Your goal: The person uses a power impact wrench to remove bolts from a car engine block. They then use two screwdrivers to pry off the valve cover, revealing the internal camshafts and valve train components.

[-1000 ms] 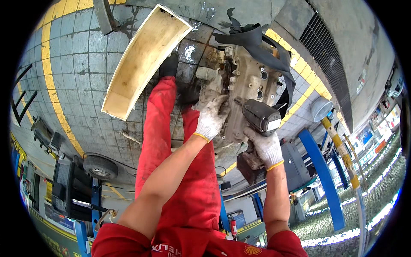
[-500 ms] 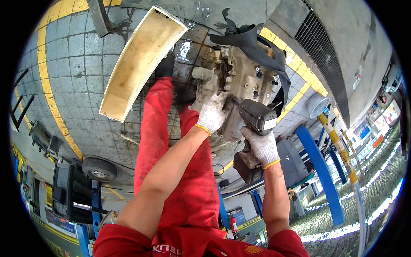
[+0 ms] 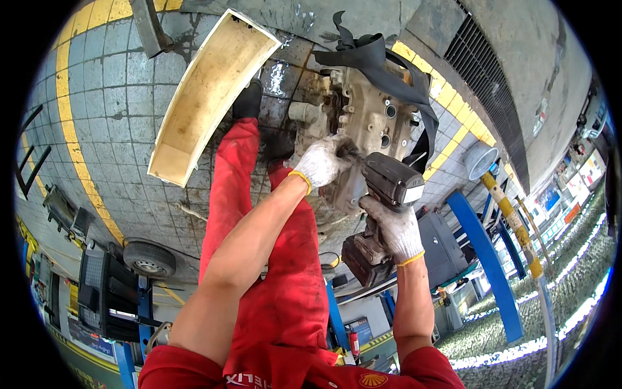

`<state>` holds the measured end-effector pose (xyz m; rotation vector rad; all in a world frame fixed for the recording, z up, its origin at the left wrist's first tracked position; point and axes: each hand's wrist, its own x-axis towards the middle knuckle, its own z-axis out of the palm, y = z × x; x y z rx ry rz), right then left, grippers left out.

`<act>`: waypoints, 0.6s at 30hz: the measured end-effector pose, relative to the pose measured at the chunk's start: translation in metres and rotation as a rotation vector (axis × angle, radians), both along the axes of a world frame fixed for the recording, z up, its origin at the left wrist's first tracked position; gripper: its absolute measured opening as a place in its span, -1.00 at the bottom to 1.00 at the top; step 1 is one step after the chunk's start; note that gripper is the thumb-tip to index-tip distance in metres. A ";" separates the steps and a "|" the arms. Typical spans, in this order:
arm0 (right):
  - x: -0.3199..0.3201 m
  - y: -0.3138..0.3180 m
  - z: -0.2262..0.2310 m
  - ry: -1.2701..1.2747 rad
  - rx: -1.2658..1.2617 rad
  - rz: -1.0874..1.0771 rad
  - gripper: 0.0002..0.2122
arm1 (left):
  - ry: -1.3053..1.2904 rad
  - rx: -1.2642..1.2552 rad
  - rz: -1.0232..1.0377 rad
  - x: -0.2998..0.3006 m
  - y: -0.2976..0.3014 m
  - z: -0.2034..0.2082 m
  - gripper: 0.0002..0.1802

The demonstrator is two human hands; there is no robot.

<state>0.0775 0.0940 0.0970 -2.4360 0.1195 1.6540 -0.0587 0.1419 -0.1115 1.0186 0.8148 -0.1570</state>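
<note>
In my gloved right hand (image 3: 393, 227) is a black cordless impact wrench (image 3: 391, 178), gripped by its handle, with a bulky battery at the base. Its nose points left toward the engine (image 3: 369, 120), a dirty metal block with a ribbed cover and round openings. My gloved left hand (image 3: 322, 162) is closed around the dark socket end (image 3: 348, 152) at the tool's nose, close against the engine's near side. Fingers partly hide where that end meets the metal. A wide black strap (image 3: 369, 57) lies draped over the far part of the engine.
A long open wooden box (image 3: 210, 94) lies left of the engine, beside my outstretched leg (image 3: 230, 175). A floor grate (image 3: 489, 84) runs at the far right. A yellow-banded pole (image 3: 512, 217) and a blue post (image 3: 486, 266) stand right. A wheel (image 3: 149, 258) lies left.
My left hand has shifted slightly up, its fingers curling more around the tool's front end. The impact wrench has tilted a little, its battery base swinging left and down.
</note>
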 end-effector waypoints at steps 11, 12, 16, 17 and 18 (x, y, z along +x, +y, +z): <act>0.010 0.036 -0.004 -0.055 0.191 -0.147 -0.70 | -0.131 0.639 0.138 0.016 0.037 -0.012 -0.65; 0.011 0.044 -0.008 -0.073 0.205 -0.109 -0.70 | -0.103 0.652 0.125 0.019 0.044 -0.015 -0.65; 0.015 0.058 -0.039 -0.088 0.348 -0.058 -0.68 | -0.068 0.800 0.132 0.028 0.069 -0.032 -0.63; 0.017 0.059 -0.050 -0.057 0.350 -0.121 -0.69 | -0.038 0.815 0.088 0.029 0.075 -0.035 -0.63; 0.019 0.061 -0.059 -0.026 0.351 -0.183 -0.69 | -0.008 0.829 0.043 0.031 0.080 -0.037 -0.62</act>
